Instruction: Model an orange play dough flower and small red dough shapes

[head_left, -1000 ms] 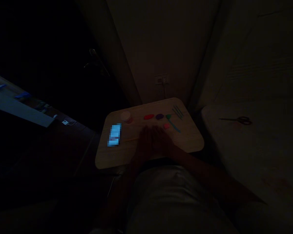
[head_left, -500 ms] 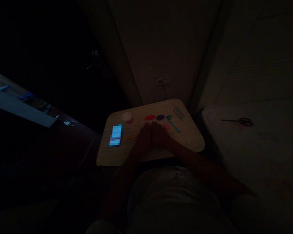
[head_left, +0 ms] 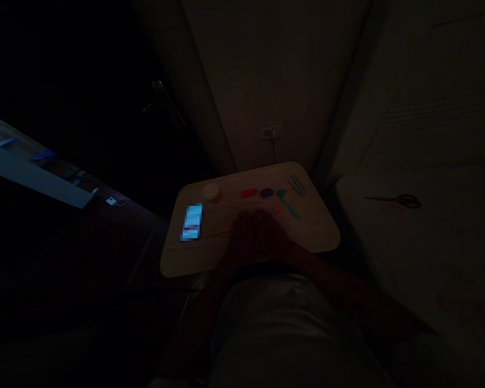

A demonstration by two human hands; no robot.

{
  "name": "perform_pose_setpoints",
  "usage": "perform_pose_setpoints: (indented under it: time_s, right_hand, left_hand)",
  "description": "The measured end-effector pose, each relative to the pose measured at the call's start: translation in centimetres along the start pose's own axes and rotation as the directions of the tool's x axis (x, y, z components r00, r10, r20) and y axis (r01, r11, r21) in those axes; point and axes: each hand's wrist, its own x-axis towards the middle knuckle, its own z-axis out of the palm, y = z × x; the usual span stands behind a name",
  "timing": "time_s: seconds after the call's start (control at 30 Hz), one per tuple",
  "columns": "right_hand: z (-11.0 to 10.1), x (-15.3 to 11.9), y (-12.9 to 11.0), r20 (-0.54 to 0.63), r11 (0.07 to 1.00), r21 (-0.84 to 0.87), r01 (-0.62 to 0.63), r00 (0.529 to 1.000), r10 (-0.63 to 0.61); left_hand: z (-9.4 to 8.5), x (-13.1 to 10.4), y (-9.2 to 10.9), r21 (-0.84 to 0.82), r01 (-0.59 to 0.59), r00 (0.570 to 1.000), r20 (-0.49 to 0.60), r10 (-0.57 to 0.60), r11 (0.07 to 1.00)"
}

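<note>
Pink lump [head_left: 277, 208], head view: on the small wood-look table [head_left: 173, 261], just past the R hand's fingers, a bit to their R. Pic v. dark, so detail's thin. L hand [head_left: 241, 231] & R hand [head_left: 270, 234] side by side nr the table's near edge, backs up, fingers pointing away, inner edges close together; can't tell if they're pressed tight or if anything's under/btwn them. Orange stick [head_left: 217, 231] lies L of the L hand, its R end right by it.

Beyond the hands, a row L to R: red lump [head_left: 249, 193], purple lump [head_left: 267, 193], green lump [head_left: 281, 192]. Teal tool [head_left: 291, 209] slants from nr the green one toward the near R, past the pink. Three thin sticks [head_left: 297, 186] lie approx. parallel nr the far R corner. Far L: tub [head_left: 212, 193], upright; phone [head_left: 192, 222] w/ lit, pixelated screen nearer the L edge.

Off-table: wall socket [head_left: 270, 131] w/ plug & cord behind; scissors [head_left: 394, 201] on a pale surface [head_left: 412, 253], R side.
</note>
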Motion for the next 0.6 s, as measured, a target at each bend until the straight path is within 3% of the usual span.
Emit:
perform_pose_setpoints:
  time_s: [0.23, 0.5, 0.6]
  right_hand:
    - [-0.5, 2.7, 0.9, 0.035, 0.996, -0.045, -0.084, 0.996, 0.085]
    - [-1.3, -1.5, -1.2, 0.010, 0.997, -0.067, -0.036, 0.999, 0.036]
    - [-1.4, -2.2, -1.4, -0.002, 0.998, -0.062, -0.025, 1.000, 0.025]
  left_hand:
    - [-0.4, 2.6, -1.3, 0.046, 0.057, 0.998, 0.022, -0.058, 0.997]
    - [-1.0, -0.7, 2.2, 0.104, 0.078, 0.996, 0.034, -0.082, 0.992]
    - [-1.2, -1.2, 2.7, 0.129, 0.083, 0.995, 0.046, -0.090, 0.988]
